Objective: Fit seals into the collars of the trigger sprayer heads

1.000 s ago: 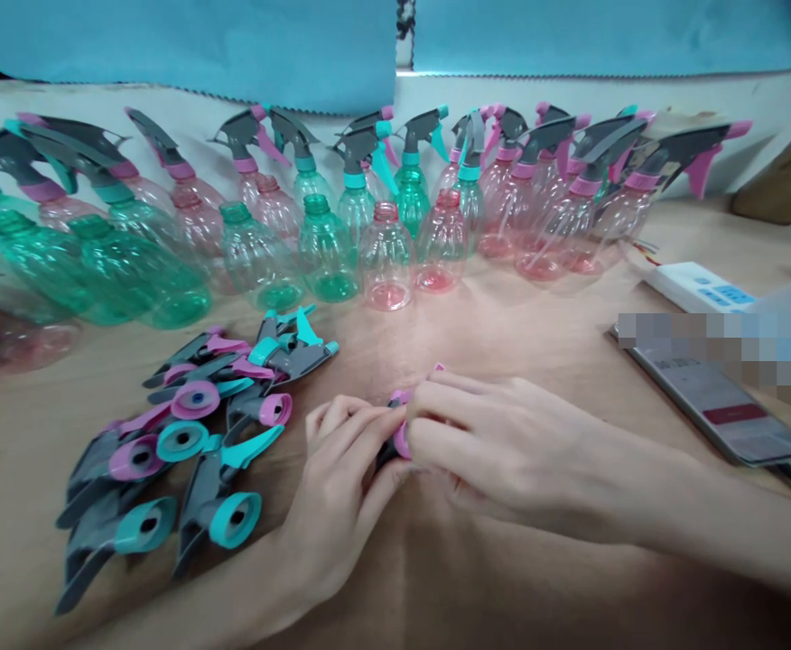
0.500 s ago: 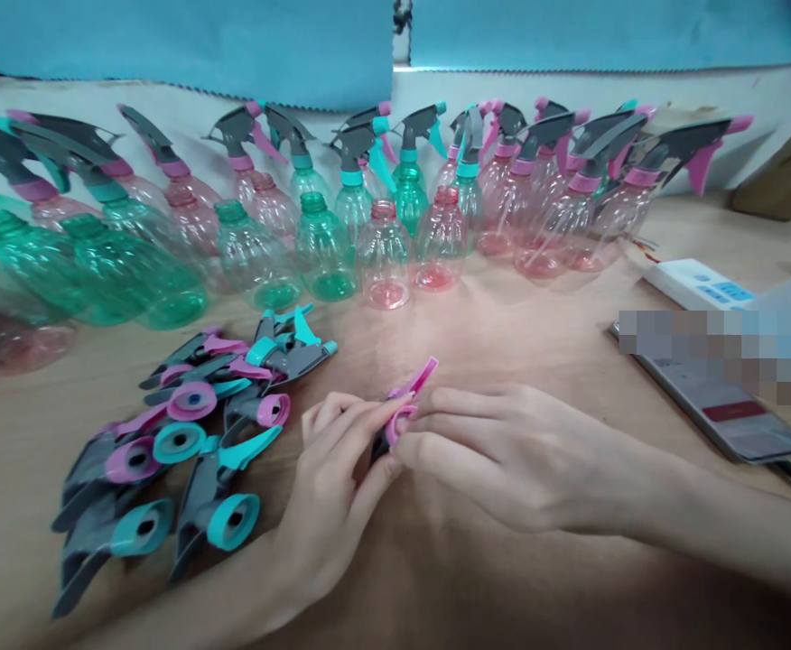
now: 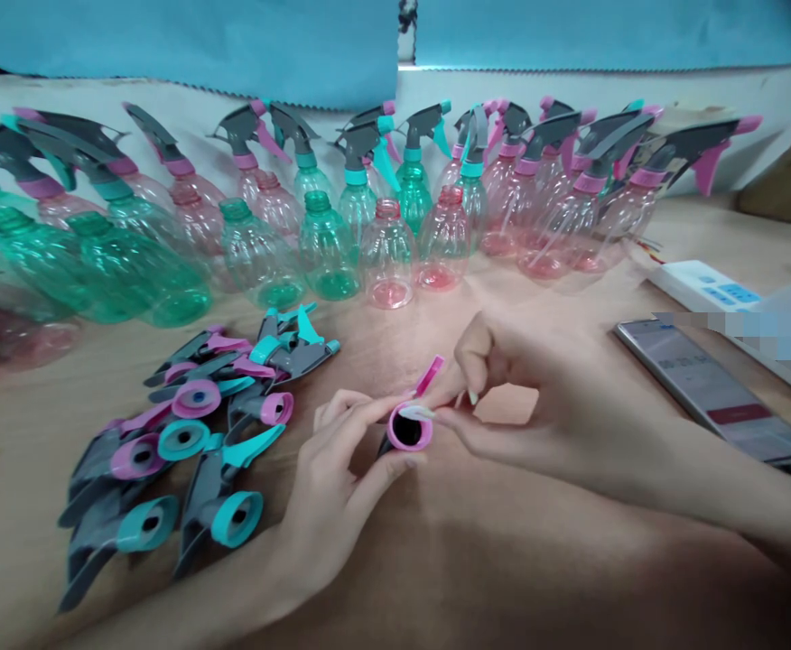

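in head view, clasps pink-collared spray head (image 3: 409,433) in left hand (image 3: 328,474), closed between thumb and fingers, just right of loose spray heads (image 3: 196,397); pinches thin white piece (image 3: 415,412) in right hand (image 3: 558,411), at upper edge of collar opening.

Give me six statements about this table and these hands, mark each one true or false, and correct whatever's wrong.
1. The left hand holds a pink-collared trigger spray head, and the right hand is at its opening. True.
2. Loose trigger spray heads lie left of the hands. True.
3. All those loose trigger spray heads have turquoise collars. False: several have pink ones.
4. A smartphone lies right of the hands. True.
5. That smartphone is face down. False: it lies face up.
6. Every bottle has a spray head fitted. False: several stand open-necked, such as the pink-tinted bottle at front centre.
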### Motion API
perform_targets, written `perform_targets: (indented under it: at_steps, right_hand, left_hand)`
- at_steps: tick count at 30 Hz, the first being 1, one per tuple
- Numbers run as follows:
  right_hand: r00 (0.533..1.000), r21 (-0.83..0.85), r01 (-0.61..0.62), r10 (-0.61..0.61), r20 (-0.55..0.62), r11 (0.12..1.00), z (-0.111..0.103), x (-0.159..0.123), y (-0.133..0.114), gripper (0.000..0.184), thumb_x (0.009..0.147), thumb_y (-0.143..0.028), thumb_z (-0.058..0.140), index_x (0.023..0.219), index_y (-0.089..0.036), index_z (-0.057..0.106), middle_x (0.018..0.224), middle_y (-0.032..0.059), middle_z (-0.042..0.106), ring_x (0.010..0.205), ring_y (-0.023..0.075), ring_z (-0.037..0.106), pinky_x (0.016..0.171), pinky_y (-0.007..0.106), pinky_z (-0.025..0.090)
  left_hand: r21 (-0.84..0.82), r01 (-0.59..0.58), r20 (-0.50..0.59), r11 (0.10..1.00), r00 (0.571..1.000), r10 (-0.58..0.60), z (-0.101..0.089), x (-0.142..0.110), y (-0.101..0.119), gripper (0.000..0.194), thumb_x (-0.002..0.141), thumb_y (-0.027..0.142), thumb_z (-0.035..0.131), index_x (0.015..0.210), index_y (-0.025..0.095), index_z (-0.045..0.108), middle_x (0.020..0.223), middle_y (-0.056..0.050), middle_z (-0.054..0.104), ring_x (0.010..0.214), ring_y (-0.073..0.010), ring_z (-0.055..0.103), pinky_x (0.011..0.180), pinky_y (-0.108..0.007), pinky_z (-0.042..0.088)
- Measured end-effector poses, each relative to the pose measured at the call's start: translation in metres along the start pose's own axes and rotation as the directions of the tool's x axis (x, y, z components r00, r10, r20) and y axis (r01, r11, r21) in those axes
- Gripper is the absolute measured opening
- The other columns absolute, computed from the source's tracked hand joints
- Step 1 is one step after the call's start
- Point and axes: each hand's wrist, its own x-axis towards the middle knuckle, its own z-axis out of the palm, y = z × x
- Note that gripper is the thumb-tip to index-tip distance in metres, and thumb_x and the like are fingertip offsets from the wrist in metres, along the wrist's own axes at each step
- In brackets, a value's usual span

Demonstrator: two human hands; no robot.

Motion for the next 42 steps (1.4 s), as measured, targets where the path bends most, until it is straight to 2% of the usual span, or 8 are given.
perform_targets:
  at_steps: [2, 4, 9, 15, 20, 24, 30, 42]
  right_hand:
    - [0.993, 0.164, -0.102, 0.089, 0.081, 0.981, -0.003, 0.003, 0.0, 0.021, 0.08, -0.019, 0.061, 0.079, -0.021, 0.04, 0.079, -0.0027, 0.06, 0.072, 0.0122, 0.062, 0.058, 0.022, 0.049]
    - [0.983, 0.205, -0.15, 0.124, 0.132, 0.967, -0.005, 0.007, 0.003, 0.02, 0.079, -0.02, 0.062, 0.08, -0.021, 0.042, 0.078, -0.0026, 0.058, 0.071, 0.0119, 0.06, 0.059, 0.023, 0.048]
    - [0.983, 0.027, -0.083, 0.077, 0.167, 0.996, -0.003, 0.01, 0.009, 0.016, 0.079, -0.014, 0.059, 0.073, -0.019, 0.045, 0.073, -0.0042, 0.058, 0.067, 0.0085, 0.054, 0.058, 0.02, 0.043]
    - [0.995, -0.2, 0.037, -0.018, 0.097, 0.979, -0.001, 0.007, 0.007, 0.011, 0.08, -0.015, 0.058, 0.072, -0.018, 0.052, 0.07, -0.0047, 0.062, 0.059, 0.0064, 0.051, 0.052, 0.019, 0.038]
    - [0.986, -0.218, 0.069, -0.033, 0.164, 0.973, -0.006, 0.005, 0.004, 0.002, 0.082, -0.018, 0.058, 0.081, -0.019, 0.058, 0.078, -0.0041, 0.065, 0.064, 0.007, 0.055, 0.054, 0.019, 0.038]
    - [0.973, -0.225, 0.085, -0.032, 0.231, 0.971, -0.007, 0.003, 0.002, 0.008, 0.083, -0.014, 0.056, 0.086, -0.021, 0.059, 0.075, -0.0066, 0.064, 0.06, 0.006, 0.053, 0.053, 0.019, 0.035]
    - [0.973, -0.225, 0.085, -0.033, 0.227, 0.971, -0.002, 0.001, 0.003, 0.007, 0.084, -0.015, 0.054, 0.085, -0.021, 0.057, 0.077, -0.0062, 0.064, 0.063, 0.0064, 0.053, 0.056, 0.019, 0.037]
    - [0.973, -0.351, 0.1, -0.018, 0.228, 0.931, 0.001, -0.004, -0.001, 0.005, 0.09, -0.022, 0.05, 0.092, -0.023, 0.054, 0.075, -0.0049, 0.06, 0.061, 0.0088, 0.052, 0.05, 0.021, 0.032]
  left_hand:
    - [-0.037, 0.026, -0.003, 0.999, 1.0, -0.026, 0.001, 0.001, 0.0, 0.029, 0.084, 0.025, 0.065, 0.112, 0.028, 0.057, 0.096, 0.0, 0.054, 0.089, -0.0175, 0.052, 0.078, -0.03, 0.041]
    - [-0.065, 0.026, -0.001, 0.998, 1.0, -0.027, 0.002, 0.001, 0.0, 0.029, 0.082, 0.026, 0.066, 0.11, 0.027, 0.058, 0.095, 0.0, 0.054, 0.087, -0.0164, 0.053, 0.076, -0.028, 0.042]
    - [-0.082, -0.053, -0.011, 0.995, 0.999, 0.052, 0.002, 0.002, 0.003, 0.026, 0.081, 0.027, 0.067, 0.106, 0.023, 0.061, 0.088, 0.0, 0.054, 0.084, -0.0148, 0.054, 0.072, -0.025, 0.042]
    - [-0.084, -0.085, -0.009, 0.993, 0.996, 0.084, 0.002, 0.002, 0.004, 0.024, 0.081, 0.024, 0.067, 0.104, 0.022, 0.061, 0.087, 0.001, 0.056, 0.082, -0.0147, 0.054, 0.071, -0.025, 0.043]
    - [-0.077, -0.11, -0.003, 0.991, 0.994, 0.11, 0.0, 0.001, 0.004, 0.025, 0.082, 0.024, 0.066, 0.106, 0.024, 0.06, 0.086, 0.0, 0.057, 0.081, -0.0158, 0.055, 0.07, -0.027, 0.045]
    - [-0.053, -0.126, 0.011, 0.991, 0.992, 0.126, 0.0, 0.001, 0.004, 0.028, 0.082, 0.019, 0.065, 0.109, 0.024, 0.059, 0.09, -0.002, 0.058, 0.083, -0.0164, 0.056, 0.07, -0.027, 0.046]
    - [-0.032, -0.15, 0.008, 0.988, 0.989, 0.15, 0.0, 0.001, 0.005, 0.024, 0.082, 0.018, 0.065, 0.105, 0.022, 0.061, 0.091, -0.002, 0.061, 0.083, -0.0167, 0.055, 0.069, -0.027, 0.046]
    - [-0.02, -0.143, 0.055, 0.99, 0.988, 0.143, -0.001, 0.001, 0.007, 0.007, 0.082, 0.016, 0.064, 0.088, 0.021, 0.064, 0.088, -0.001, 0.06, 0.084, -0.0172, 0.053, 0.072, -0.028, 0.045]
